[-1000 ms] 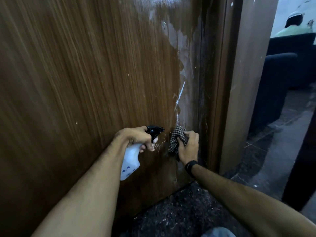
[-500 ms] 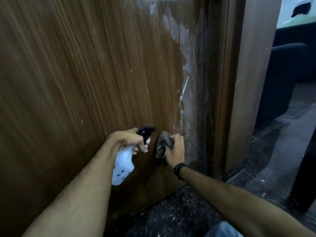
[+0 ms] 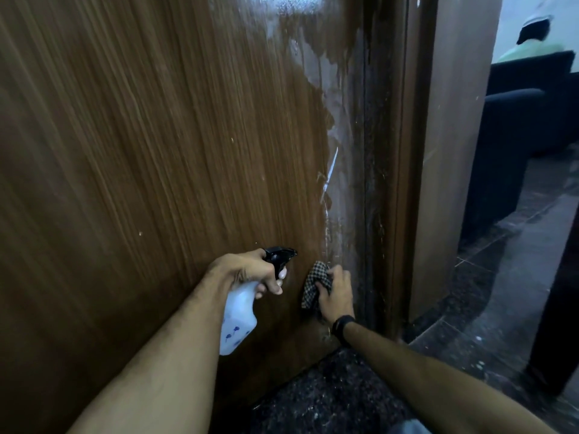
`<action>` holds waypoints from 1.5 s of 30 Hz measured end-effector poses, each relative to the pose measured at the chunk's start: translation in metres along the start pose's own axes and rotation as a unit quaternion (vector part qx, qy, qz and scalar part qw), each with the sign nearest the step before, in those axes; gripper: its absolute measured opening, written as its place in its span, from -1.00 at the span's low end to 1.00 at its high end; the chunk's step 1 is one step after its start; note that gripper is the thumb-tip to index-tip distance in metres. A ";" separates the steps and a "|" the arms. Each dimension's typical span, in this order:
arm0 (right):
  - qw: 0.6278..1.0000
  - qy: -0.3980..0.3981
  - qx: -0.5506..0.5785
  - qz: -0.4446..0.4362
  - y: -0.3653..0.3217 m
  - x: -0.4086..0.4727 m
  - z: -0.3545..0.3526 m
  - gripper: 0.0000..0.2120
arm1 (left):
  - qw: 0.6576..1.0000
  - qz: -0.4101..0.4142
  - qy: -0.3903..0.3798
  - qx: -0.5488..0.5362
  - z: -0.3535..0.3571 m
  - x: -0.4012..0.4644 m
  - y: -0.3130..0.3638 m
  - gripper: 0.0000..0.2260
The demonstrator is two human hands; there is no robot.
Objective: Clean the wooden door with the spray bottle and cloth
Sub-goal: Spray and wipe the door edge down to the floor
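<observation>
So your left hand (image 3: 247,272) is wrapped around the neck of the spray bottle (image 3: 238,317), finger curled by the trigger, black nozzle aimed at the wooden door (image 3: 156,151), and the white body hangs down toward 6 o'clock from your fist. Your right hand (image 3: 336,292) is bunching the checked cloth (image 3: 315,285) and pressing it flat on the door, low down near the hinge-side edge, at about 3 o'clock from the bottle and just beside it. Compared to a second ago, the cloth has dropped lower on the door and slid a bit toward 9 o'clock, away from the door frame (image 3: 404,183), and it's more scrunched under your fingers now. The bottle hand has barely shifted relative to the cloth, same grip. The wet, whitish streaky patch (image 3: 336,130) runs up from the cloth toward 12 o'clock along the door's edge. There's a black band on your right wrist (image 3: 343,325). Dark speckled floor (image 3: 329,393) sits below at 6 o'clock.
</observation>
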State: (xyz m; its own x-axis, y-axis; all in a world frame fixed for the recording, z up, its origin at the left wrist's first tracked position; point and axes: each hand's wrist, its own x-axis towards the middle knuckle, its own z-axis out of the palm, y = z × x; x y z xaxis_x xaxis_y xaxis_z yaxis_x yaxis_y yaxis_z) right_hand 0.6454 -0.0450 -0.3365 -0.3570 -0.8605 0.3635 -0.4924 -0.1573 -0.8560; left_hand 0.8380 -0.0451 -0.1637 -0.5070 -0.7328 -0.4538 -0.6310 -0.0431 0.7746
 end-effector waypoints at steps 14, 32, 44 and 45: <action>0.992 -0.067 -0.089 -0.064 -0.060 0.046 -0.094 -0.75 | 0.995 -0.017 0.091 0.027 0.024 -0.005 0.001 -0.67; 0.896 -0.177 -0.334 -0.234 -0.142 0.125 -0.182 -0.71 | 0.977 0.066 0.188 -0.082 0.040 0.043 0.020 -0.74; 0.959 0.101 -0.098 -0.246 -0.080 0.137 -0.145 -0.78 | 0.976 0.077 0.193 -0.057 0.064 0.064 0.019 -0.78; 0.959 0.118 -0.080 -0.246 -0.073 0.135 -0.141 -0.78 | 0.978 0.074 0.189 -0.048 0.066 0.067 0.018 -0.76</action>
State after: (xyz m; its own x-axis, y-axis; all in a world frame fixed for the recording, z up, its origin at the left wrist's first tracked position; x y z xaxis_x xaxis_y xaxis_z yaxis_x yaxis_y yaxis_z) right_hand 0.5216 -0.0812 -0.1732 -0.2113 -0.5650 0.7976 -0.7558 -0.4229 -0.4999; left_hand 0.7538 -0.0502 -0.2097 -0.3242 -0.9338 -0.1517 -0.4998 0.0329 0.8655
